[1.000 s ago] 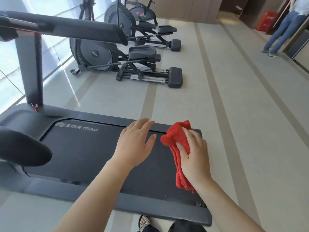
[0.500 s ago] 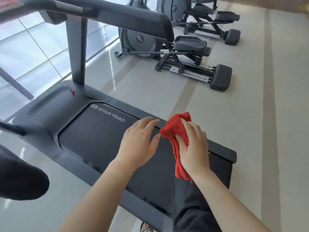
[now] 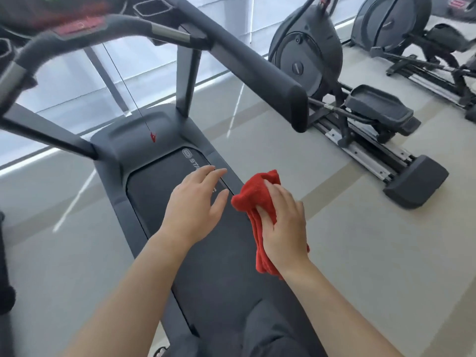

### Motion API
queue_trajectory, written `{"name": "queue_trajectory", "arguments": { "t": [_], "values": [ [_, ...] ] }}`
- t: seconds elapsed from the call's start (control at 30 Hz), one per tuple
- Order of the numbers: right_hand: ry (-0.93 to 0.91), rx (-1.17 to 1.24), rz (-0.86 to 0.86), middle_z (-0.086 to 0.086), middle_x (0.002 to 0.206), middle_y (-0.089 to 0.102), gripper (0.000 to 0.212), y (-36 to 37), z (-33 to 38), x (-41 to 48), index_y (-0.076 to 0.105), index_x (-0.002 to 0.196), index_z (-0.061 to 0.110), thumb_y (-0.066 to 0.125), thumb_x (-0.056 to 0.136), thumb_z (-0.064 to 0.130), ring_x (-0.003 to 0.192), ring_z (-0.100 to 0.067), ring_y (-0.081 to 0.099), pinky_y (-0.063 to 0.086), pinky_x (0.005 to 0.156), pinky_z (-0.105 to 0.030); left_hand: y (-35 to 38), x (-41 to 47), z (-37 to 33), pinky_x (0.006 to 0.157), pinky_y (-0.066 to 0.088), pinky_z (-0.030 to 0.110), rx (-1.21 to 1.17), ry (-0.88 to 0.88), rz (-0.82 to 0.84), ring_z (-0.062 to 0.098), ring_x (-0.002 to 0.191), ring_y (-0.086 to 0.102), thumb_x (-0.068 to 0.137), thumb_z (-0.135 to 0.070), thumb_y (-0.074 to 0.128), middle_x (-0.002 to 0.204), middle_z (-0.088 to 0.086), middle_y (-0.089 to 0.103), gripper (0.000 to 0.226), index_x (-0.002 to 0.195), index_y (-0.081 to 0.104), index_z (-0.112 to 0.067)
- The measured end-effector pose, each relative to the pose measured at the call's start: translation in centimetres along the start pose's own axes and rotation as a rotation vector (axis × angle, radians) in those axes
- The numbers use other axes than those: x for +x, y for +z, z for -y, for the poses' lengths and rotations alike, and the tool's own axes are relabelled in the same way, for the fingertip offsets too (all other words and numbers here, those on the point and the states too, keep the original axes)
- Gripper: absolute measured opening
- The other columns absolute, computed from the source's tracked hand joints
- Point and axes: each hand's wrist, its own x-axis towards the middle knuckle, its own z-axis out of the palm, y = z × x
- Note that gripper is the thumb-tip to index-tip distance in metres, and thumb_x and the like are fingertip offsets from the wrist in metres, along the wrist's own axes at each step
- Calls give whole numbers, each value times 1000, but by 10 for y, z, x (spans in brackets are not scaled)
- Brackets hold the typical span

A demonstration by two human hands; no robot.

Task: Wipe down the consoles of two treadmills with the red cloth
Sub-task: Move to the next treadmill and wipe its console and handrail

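Holding one red cloth (image 3: 260,202) right hand (image 3: 284,228); left hand (image 3: 195,207) empty.

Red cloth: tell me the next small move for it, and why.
Probably lift the right hand, which grips the red cloth, up and forward toward the console at the top left. The cloth hangs over the treadmill belt, well short of the console, and touches nothing. The left hand is open and empty.
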Motion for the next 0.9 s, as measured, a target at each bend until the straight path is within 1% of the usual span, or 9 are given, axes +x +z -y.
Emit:
{"name": "queue_trajectory", "arguments": {
  "t": [0.1, 0.2, 0.3, 0.4, 0.47, 0.57, 0.73, 0.9],
  "values": [
    [-26, 21, 21, 8, 133, 50, 38, -25, 12, 24, 47, 132, 25, 50, 95, 31, 110, -20, 46, 42, 94, -44, -24, 14, -24, 99, 34, 31, 14, -20, -31, 19, 125, 42, 91, -31, 52, 137, -1, 47, 41, 131, 49, -22],
    [-62, 30, 31, 7, 132, 51, 37, -43, 28, 44, 48, 131, 25, 52, 94, 29, 107, -20, 46, 44, 91, -44, -46, 27, -39, 100, 36, 33, 15, -52, -35, 18, 127, 40, 91, -33, 51, 138, -1, 47, 41, 132, 49, -24],
    [-101, 38, 47, 6, 130, 51, 38, -51, 43, 69, 47, 131, 26, 52, 94, 30, 105, -20, 46, 44, 89, -42, -67, 42, -42, 100, 36, 34, 18, -82, -68, 19, 126, 41, 91, -32, 51, 137, -1, 47, 42, 132, 49, -23],
    [-150, 66, 61, 5, 129, 52, 39, -46, 57, 100, 48, 131, 25, 50, 94, 33, 104, -18, 45, 42, 90, -39, -82, 59, -34, 102, 33, 32, 22, -122, -109, 18, 127, 40, 92, -30, 51, 138, -3, 46, 42, 133, 48, -23],
    [-184, 86, 78, 6, 128, 52, 37, -36, 66, 121, 48, 131, 25, 50, 94, 32, 102, -16, 44, 42, 90, -38, -89, 69, -23, 102, 32, 30, 27, -150, -137, 17, 127, 40, 91, -30, 52, 138, -3, 46, 42, 133, 48, -22],
    [-230, 102, 104, 8, 128, 51, 36, -13, 81, 152, 48, 130, 26, 48, 95, 33, 101, -17, 44, 41, 90, -38, -98, 87, 0, 101, 30, 26, 34, -172, -170, 16, 127, 40, 91, -30, 52, 137, -4, 47, 41, 132, 49, -22],
    [-295, 107, 148, 9, 129, 50, 37, 36, 113, 205, 47, 131, 28, 49, 95, 30, 103, -20, 46, 41, 92, -41, -121, 131, 53, 102, 35, 31, 7, -213, -227, 14, 126, 41, 92, -31, 51, 137, -6, 47, 42, 133, 48, -22],
    [-332, 148, 151, 10, 127, 51, 37, 85, 170, 267, 48, 131, 29, 51, 94, 28, 102, -18, 44, 41, 92, -43, -161, 183, 117, 104, 35, 35, 11, -219, -247, 15, 128, 40, 91, -32, 51, 137, -5, 48, 43, 133, 47, -23]
  ]
}}
